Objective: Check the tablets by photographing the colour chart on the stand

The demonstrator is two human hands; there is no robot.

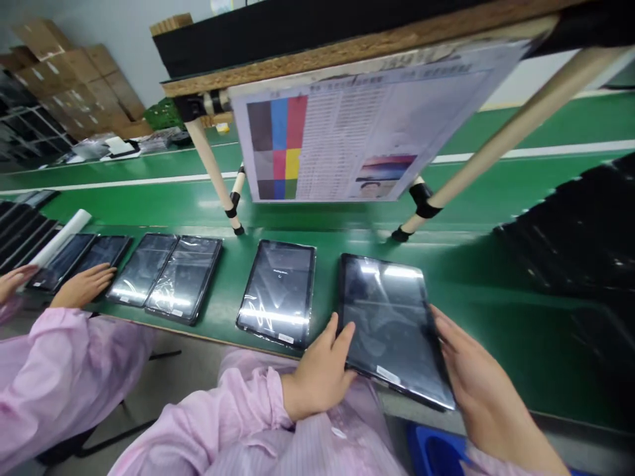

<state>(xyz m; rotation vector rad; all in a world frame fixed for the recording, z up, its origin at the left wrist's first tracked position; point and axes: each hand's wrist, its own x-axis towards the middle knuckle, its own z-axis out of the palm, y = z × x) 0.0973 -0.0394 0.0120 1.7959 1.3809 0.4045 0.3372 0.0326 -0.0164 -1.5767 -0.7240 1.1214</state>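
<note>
A dark tablet (391, 324) in clear film, with a small white label near its lower edge, lies between my two hands. My left hand (322, 370) grips it at the lower left corner, fingertips by the edge. Along the right edge, my right hand (471, 377) holds it, the fingers partly hidden beneath. The screen is dark and reflects the overhead lights. Just left of it, another film-covered tablet (278, 291) rests flat on the green bench (327, 241), showing a small line of white text and a loading ring.
Several more tablets (183, 277) lie to the left, near a co-worker's hand (86, 284). A stand with pale pipe legs (471, 145) carries a printed colour sheet (332, 125). Black stacked items (585, 225) stand right; a blue bin (431, 449) sits below the edge.
</note>
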